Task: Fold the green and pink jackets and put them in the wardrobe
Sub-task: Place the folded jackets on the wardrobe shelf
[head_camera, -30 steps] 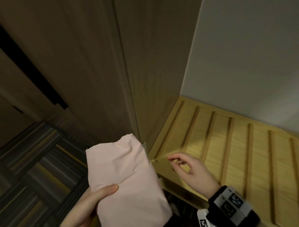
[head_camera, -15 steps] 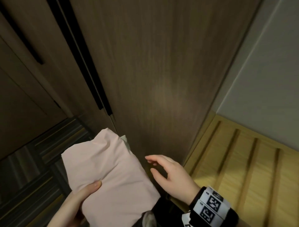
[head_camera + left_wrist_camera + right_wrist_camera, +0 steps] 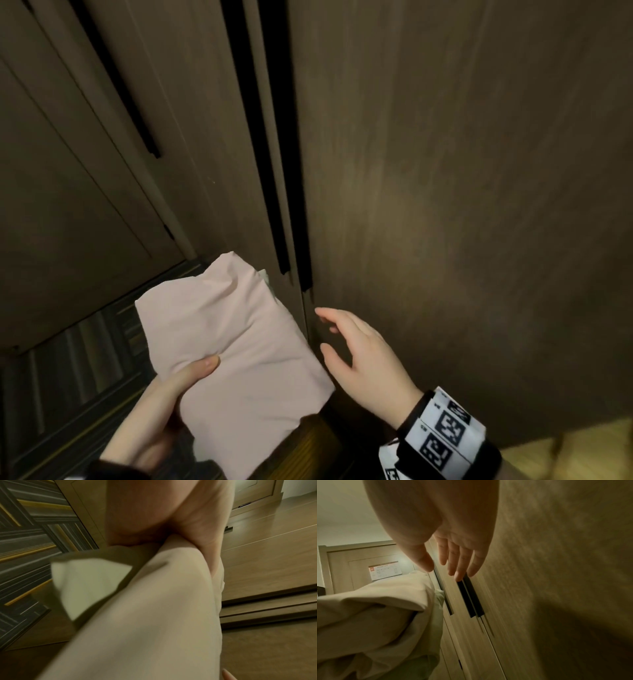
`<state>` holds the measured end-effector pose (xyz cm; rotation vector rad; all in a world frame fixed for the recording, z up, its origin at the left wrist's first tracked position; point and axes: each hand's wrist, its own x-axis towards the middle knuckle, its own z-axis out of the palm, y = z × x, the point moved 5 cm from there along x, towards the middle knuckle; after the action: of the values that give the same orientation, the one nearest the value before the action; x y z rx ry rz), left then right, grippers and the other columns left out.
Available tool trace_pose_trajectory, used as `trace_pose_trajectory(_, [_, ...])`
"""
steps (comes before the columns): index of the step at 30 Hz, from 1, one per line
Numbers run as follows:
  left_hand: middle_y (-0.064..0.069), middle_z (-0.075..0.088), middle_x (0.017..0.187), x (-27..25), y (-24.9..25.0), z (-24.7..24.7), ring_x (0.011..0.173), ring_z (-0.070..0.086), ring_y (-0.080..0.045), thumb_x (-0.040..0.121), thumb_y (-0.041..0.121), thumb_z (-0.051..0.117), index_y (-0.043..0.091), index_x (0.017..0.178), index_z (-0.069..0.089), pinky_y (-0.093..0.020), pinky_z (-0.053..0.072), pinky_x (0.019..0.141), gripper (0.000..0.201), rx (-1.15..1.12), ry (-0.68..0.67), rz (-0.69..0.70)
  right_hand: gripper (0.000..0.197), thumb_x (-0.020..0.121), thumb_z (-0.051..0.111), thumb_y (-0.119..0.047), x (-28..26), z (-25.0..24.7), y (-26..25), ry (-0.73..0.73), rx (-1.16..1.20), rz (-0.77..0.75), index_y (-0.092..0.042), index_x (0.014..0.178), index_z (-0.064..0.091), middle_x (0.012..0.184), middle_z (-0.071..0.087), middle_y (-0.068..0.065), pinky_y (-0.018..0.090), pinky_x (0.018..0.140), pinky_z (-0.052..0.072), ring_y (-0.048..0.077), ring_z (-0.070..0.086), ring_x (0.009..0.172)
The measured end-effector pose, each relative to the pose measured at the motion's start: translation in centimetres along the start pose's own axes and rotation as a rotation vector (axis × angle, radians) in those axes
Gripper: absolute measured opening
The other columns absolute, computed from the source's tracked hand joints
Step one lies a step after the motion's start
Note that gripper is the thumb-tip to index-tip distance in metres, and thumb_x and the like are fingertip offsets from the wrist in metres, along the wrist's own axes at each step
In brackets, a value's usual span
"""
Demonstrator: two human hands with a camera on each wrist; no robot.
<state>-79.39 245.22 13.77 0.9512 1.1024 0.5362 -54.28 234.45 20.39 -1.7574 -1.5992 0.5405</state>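
While the left hand [image 3: 154,407] pinches the folded jackets [image 3: 236,346], the right hand [image 3: 359,356], fingers spread, is nearer the door handle [image 3: 305,267] at 12 o'clock.

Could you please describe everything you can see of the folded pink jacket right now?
The pink jacket is a pale pink, smooth, thin-looking fabric folded into a compact, roughly rectangular bundle with soft creases near its top. The left hand holds it from below, thumb pressed on the upper face. A pale green garment lies folded under it, peeking out at the far edge. It is held just in front of the closed wardrobe doors, beside the open right hand, which does not touch it.
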Motion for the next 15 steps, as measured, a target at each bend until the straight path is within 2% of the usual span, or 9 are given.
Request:
trace_pose_trajectory(4, [-0.010,0.063,0.123,1.7,3.0,-1.1,0.116,0.058,-0.029,0.079,0.033,0.071,0.013,0.120,0.060,-0.049,0.040,0.103,0.047,0.005,0.014,0.032,0.048,0.092,0.048,-0.029,2.5,0.7,-0.7,0.033,-0.016,0.031,-0.035,0.137,0.035,0.136,0.042,-0.018,0.028,0.105,0.037,-0.001,0.040,0.121])
trace_pose_trajectory(7, [-0.012,0.063,0.122,3.2,5.3,-1.9,0.115,0.058,-0.030,0.081,0.028,0.067,0.011,0.118,0.061,-0.048,0.041,0.102,0.041,-0.003,-0.005,0.048,0.047,0.092,0.049,-0.030,4.3,1.5,-0.9,0.079,-0.026,0.075,-0.038,0.136,0.035,0.132,0.042,-0.022,0.024,0.098,0.042,-0.007,0.042,0.114])
trace_pose_trajectory(12, [-0.004,0.070,0.112,6.1,10.4,-3.5,0.100,0.067,-0.021,0.071,0.023,0.070,0.014,0.117,0.063,-0.038,0.047,0.086,0.048,0.022,-0.106,0.063,0.047,0.090,0.053,-0.028,7.2,2.4,-1.4,0.238,-0.076,0.186,-0.038,0.133,0.039,0.121,0.044,-0.027,0.023,0.090,0.046,-0.007,0.047,0.106])
trace_pose_trajectory(13, [-0.004,0.070,0.111,6.9,11.4,-4.0,0.100,0.067,-0.021,0.069,0.023,0.070,0.014,0.116,0.063,-0.038,0.047,0.087,0.048,0.040,-0.130,0.062,0.047,0.089,0.054,-0.028,7.8,2.4,-1.6,0.285,-0.086,0.216,-0.037,0.133,0.039,0.121,0.047,-0.025,0.023,0.087,0.047,-0.007,0.048,0.104])
trace_pose_trajectory(15, [-0.006,0.069,0.114,8.8,13.2,-5.1,0.104,0.066,-0.024,0.065,0.021,0.074,0.014,0.116,0.065,-0.042,0.044,0.096,0.052,0.068,-0.214,0.038,0.047,0.089,0.055,-0.029,8.7,2.5,-1.9,0.385,-0.113,0.294,-0.035,0.133,0.040,0.121,0.051,-0.021,0.023,0.084,0.048,-0.005,0.051,0.100])
